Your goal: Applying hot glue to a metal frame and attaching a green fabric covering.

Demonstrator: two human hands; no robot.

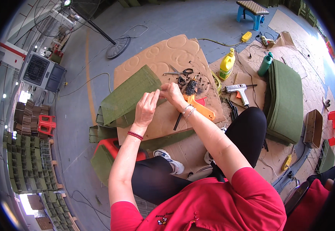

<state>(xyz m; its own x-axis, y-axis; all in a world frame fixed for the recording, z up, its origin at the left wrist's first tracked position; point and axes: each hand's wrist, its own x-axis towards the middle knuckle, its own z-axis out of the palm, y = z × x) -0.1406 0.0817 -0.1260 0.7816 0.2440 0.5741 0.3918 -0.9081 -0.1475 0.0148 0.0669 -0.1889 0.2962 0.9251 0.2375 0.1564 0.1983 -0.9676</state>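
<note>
On a cardboard-covered worktop [152, 48] in front of me lies a green folded fabric box [131, 94], long and angular. My left hand [147, 108] is closed at its right end, fingers pressed together on the edge. My right hand [172, 94] pinches at the same corner, its fingertips meeting the left ones. Exactly what lies between the fingertips is hidden. Just right of my right hand rests an orange glue gun [200, 109], its nozzle end among dark glue residue [191, 86]. Scissors [179, 72] with black handles lie beyond. A black glue stick [178, 121] lies near my right wrist.
On the right are a white glue gun [241, 92], a yellow bottle [227, 63], a teal bottle [265, 64] and stacked green fabric pieces [286, 100]. A standing fan [115, 47] and blue stool [252, 13] stand farther off. Cables cross the floor.
</note>
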